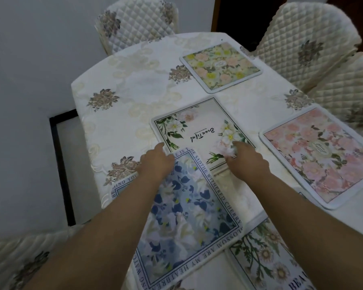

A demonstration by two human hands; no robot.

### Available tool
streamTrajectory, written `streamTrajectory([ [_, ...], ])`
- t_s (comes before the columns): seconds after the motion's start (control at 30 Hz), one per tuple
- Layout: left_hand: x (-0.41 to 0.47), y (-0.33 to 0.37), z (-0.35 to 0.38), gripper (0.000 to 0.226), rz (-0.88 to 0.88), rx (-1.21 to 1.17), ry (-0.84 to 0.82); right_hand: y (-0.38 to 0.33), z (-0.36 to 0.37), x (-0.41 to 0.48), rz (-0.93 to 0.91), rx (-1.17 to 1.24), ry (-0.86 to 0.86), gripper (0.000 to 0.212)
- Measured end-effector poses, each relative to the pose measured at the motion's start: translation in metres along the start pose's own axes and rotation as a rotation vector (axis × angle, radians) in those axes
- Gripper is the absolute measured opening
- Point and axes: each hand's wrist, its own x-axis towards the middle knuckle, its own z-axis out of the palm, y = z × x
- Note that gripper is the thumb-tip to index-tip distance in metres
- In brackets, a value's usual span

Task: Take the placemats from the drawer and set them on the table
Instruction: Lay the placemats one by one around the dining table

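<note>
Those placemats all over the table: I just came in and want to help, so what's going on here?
A person is laying placemats on the table. Both hands reach to the white "Beautiful" placemat at the centre: the left hand at its near left corner, the right hand at its near right edge. A blue floral placemat overlaps it under the arms. A yellow floral one and a pink one already lie flat by the chairs.

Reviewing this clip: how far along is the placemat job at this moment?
Done: a yellow-flowered placemat and a pink-flowered placemat lie flat and apart on the table. In hand: the left hand and right hand rest on a white placemat, which a blue placemat partly overlaps. Left: the blue one and a daisy placemat at the near edge look unplaced. The drawer is out of view.
</note>
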Motion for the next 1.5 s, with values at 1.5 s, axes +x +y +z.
streamTrajectory([
  [1.5, -0.054, 0.08, -0.056, 0.02, 0.591, 0.552, 0.327, -0.045, -0.036, -0.018, -0.388, 0.084, 0.549, 0.013],
])
